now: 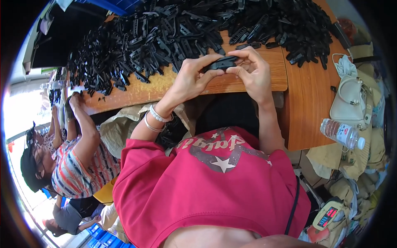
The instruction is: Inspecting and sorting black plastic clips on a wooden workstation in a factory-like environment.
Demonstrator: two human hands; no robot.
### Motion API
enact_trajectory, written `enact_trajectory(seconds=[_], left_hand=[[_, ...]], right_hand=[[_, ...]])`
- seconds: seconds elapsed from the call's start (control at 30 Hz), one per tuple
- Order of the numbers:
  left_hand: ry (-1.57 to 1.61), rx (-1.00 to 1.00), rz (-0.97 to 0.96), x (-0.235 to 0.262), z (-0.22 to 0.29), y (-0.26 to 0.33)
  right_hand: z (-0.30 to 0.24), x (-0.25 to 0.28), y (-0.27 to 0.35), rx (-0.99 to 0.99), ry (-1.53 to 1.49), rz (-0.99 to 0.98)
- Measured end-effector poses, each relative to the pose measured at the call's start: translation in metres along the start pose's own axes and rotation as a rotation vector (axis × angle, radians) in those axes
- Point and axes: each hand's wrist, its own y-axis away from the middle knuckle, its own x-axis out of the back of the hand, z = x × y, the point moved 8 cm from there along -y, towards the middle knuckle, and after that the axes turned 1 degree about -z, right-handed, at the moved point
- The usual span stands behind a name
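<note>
Between my two hands, just above the table's near edge, is a small elongated black plastic part point(223, 63). My left hand point(197, 76) pinches its left end between thumb and fingers; a white beaded bracelet and a pale bangle circle that wrist. At the part's right end, my right hand point(253, 72) grips with thumb and bent fingers. Whether it is one piece or two fitted together, I cannot tell. Behind my hands, a heap of similar black plastic parts point(161, 35) spreads across the wooden table point(273, 68).
Right of me are a clear water bottle point(342, 133), a cream handbag point(349, 103), a face mask point(345, 65) and a device with a red lit display point(328, 215). A brown sack point(124, 122) hangs below the table edge. Other people point(78, 169) work at the left; blue bins point(103, 237) stand lower left.
</note>
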Motion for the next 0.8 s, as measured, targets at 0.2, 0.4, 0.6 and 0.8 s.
enact_trajectory(seconds=[0.2, 0.4, 0.6, 0.8], left_hand=[[0.362, 0.375, 0.114, 0.015, -0.035, 0.012], [1.082, 0.126, 0.321, 0.106, -0.104, -0.033], [-0.315, 0.395, 0.495, 0.175, -0.127, -0.08], [-0.908, 0.407, 0.596, 0.198, -0.141, -0.1]], right_hand=[[0.033, 0.029, -0.018, -0.005, 0.301, 0.031], [0.065, 0.113, -0.015, -0.042, 1.198, 0.3], [0.054, 0.094, 0.002, 0.126, 1.061, 0.319], [0.029, 0.076, 0.016, 0.112, 0.685, 0.431]])
